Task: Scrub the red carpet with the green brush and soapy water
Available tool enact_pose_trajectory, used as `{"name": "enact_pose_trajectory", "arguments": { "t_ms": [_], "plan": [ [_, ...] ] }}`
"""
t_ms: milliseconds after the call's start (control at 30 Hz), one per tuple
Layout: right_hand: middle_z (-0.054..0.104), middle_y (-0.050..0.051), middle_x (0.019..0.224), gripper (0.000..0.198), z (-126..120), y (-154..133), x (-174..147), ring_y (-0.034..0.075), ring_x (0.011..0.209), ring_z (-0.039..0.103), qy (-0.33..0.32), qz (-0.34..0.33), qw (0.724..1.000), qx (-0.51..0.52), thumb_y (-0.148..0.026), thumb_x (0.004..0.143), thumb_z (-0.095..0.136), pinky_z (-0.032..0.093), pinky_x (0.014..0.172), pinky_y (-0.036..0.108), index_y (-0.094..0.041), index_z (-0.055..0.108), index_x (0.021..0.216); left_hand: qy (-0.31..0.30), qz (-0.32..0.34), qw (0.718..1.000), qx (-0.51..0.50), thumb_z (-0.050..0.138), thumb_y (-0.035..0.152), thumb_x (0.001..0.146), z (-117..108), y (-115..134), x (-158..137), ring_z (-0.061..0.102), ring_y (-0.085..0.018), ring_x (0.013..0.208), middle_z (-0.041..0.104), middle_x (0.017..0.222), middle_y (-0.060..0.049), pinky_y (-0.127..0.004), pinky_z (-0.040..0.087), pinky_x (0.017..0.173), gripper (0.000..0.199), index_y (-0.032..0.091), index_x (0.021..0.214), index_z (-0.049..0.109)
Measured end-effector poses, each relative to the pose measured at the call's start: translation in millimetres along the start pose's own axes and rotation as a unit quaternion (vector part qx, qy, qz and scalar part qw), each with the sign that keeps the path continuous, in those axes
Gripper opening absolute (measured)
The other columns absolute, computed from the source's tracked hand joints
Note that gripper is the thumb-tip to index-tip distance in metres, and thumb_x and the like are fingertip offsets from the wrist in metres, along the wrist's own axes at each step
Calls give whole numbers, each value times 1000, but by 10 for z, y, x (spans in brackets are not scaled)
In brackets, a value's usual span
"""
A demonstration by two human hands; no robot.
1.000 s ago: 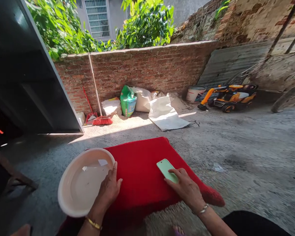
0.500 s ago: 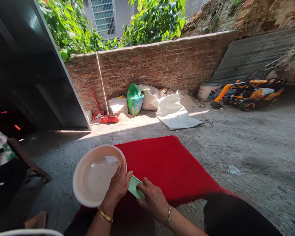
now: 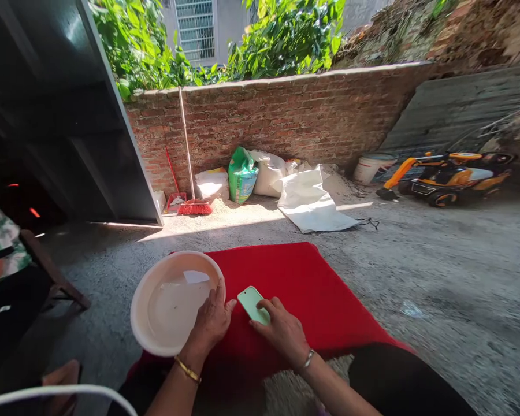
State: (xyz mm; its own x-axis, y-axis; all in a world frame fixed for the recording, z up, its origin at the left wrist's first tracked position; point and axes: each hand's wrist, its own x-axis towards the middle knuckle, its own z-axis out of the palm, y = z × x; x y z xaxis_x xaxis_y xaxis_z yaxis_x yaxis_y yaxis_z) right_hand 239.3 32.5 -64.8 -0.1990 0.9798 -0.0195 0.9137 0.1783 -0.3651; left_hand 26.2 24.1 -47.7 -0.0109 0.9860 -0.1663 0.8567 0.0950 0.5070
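A pale pink plastic basin [image 3: 147, 315] stands at the left of the red cloth-covered surface [image 3: 281, 266]. Bright reflections and a few dark specks show inside it, as of clear water. My left hand [image 3: 210, 320] rests against the basin's right rim, fingers stretched and thumb apart. To the right, my right hand [image 3: 283, 329] grips a flat light-green case [image 3: 250, 299] by its near end, with the thumb and fingers at its sides. The case is rectangular with rounded corners and has a small dark hole near its far end. It is tilted above the red cloth, apart from the basin.
A person's patterned sleeve [image 3: 2, 237] and a wooden chair [image 3: 54, 271] are at the left. A white curved rim [image 3: 60, 391] shows at the bottom left. Along the brick wall [image 3: 294, 115] stand a red broom [image 3: 195, 208], sacks [image 3: 242, 179], a bucket [image 3: 367, 169] and a toy excavator [image 3: 455, 179].
My right hand has moved the green case right, away from my left hand and the basin, and its broad face now shows more. My left hand stays at the rim.
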Motion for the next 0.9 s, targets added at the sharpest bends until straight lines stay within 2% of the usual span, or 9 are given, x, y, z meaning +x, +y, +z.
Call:
{"name": "enact_pose_trajectory", "arguments": {
  "t_ms": [67,167,233,333,467,633,767,833,900],
  "plan": [
    [79,3,119,25,103,-181,1,23,103,84,-17,-10,1000,10,-31,99,84,50,79,26,-33,83,124,3,-1,1000,-5,47,36,117,-6,-17,-3,57,-36,173,72,171,-26,-48,47,140,76,10,188,41],
    [80,5,126,28,174,-374,18,24,111,84,-46,-10,999,12,-32,100,84,50,82,26,-33,84,128,-7,-9,1000,-6,46,37,117,-26,-35,-15,59,-37,172,65,179,-26,-47,49,138,77,11,189,39],
    [79,6,130,29,157,-401,42,25,116,83,-52,-7,999,6,-32,101,85,50,84,27,-34,84,130,-10,-9,1000,-9,46,37,116,-35,-50,-21,58,-36,172,59,184,-27,-45,49,138,78,9,189,38],
    [79,6,132,29,66,-272,92,26,120,83,-48,12,999,-11,-32,101,84,53,86,28,-33,84,130,-11,-7,1000,-10,49,38,115,-37,-73,-23,56,-34,175,53,189,-25,-41,47,139,82,8,190,35],
    [78,6,131,24,-92,162,160,26,117,84,-28,67,997,-27,-32,105,79,55,84,28,-33,84,129,-13,-7,1000,4,51,37,114,-27,-80,-15,57,-35,173,50,191,-25,-42,48,138,83,7,190,37],
    [79,9,131,27,-356,1049,206,30,114,85,30,138,990,-7,-44,109,69,58,81,34,-33,85,127,-9,-1,1000,7,51,37,112,-9,-74,-5,61,-38,169,56,187,-28,-46,52,136,82,7,187,42],
    [81,14,124,35,-643,1694,236,34,104,84,96,263,960,-8,-55,106,67,62,80,41,-30,87,120,1,8,1000,-4,55,40,110,18,-99,7,59,-38,172,65,179,-27,-45,52,136,84,7,186,44],
    [81,17,119,38,-725,1811,258,37,103,83,129,305,943,-24,-57,105,67,62,79,44,-28,87,119,-1,13,1000,-8,55,42,110,34,-112,12,59,-38,172,68,176,-27,-45,52,136,85,7,186,44],
    [81,15,116,36,-720,1740,282,37,106,83,149,291,945,-20,-54,103,68,63,80,43,-29,88,118,-1,18,1000,-8,54,42,111,48,-117,15,60,-39,171,68,175,-28,-46,51,137,84,6,185,45]
  ]
}}
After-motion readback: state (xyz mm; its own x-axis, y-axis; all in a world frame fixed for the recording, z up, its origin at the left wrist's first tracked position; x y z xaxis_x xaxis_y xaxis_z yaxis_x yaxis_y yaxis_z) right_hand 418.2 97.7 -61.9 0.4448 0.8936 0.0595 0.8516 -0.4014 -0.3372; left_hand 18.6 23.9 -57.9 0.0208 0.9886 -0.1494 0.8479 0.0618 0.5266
